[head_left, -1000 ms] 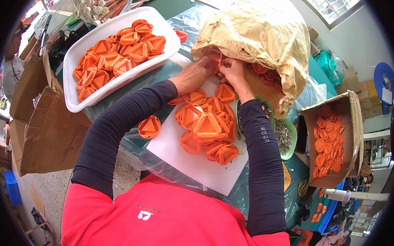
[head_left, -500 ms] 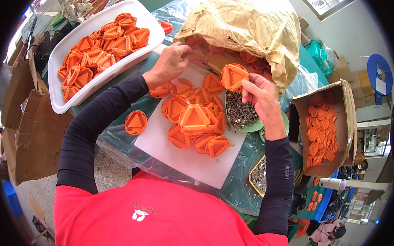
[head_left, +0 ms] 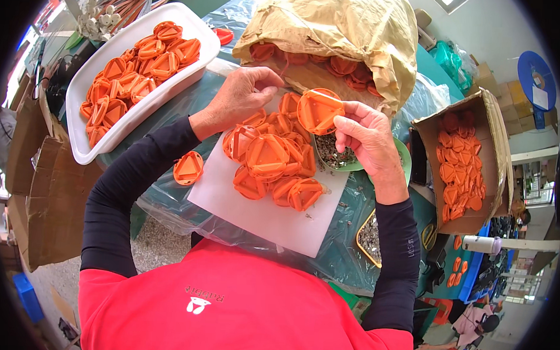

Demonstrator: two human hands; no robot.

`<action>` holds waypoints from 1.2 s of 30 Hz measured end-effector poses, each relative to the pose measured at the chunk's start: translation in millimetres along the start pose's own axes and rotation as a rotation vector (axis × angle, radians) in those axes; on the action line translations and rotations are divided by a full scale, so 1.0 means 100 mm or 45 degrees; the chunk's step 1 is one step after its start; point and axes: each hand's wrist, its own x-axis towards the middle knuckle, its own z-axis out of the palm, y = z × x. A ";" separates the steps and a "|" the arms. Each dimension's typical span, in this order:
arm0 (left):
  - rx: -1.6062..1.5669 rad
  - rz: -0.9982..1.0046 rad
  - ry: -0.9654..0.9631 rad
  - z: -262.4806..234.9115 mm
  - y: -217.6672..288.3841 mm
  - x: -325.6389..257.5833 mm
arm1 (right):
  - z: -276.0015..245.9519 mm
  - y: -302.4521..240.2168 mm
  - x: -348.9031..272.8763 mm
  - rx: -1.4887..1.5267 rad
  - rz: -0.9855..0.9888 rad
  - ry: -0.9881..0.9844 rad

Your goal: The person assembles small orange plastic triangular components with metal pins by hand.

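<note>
Right hand (head_left: 371, 138) pinches an orange disc (head_left: 320, 110) by its edge, holding it just above the green dish (head_left: 403, 156) of small dark bits. Left hand (head_left: 236, 99) curls at the far edge of the white board (head_left: 260, 217), fingers (head_left: 268, 76) bent near the paper sack (head_left: 334, 29). A heap of discs (head_left: 268, 165) sits on the board; one disc (head_left: 188, 168) lies just off its left edge. White tray (head_left: 90, 143) left of the board, cardboard box (head_left: 476, 200) right.

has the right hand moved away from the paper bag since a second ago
Yes. The right hand was at the brown paper bag mouth; now it is nearer the person, holding an orange disc.
</note>
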 end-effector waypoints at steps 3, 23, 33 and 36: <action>0.049 -0.001 -0.038 0.04 0.01 0.06 | -0.03 0.01 -0.02 -0.085 -0.014 0.061; 1.314 0.134 0.133 0.20 -0.84 0.92 | -2.13 0.17 -0.87 -0.036 -0.188 1.068; 1.334 0.635 0.267 0.03 -0.90 0.81 | -0.19 0.12 -0.13 -0.527 0.009 0.216; 1.020 0.420 0.210 0.03 -0.60 0.55 | -0.11 0.19 0.01 -0.480 0.037 0.099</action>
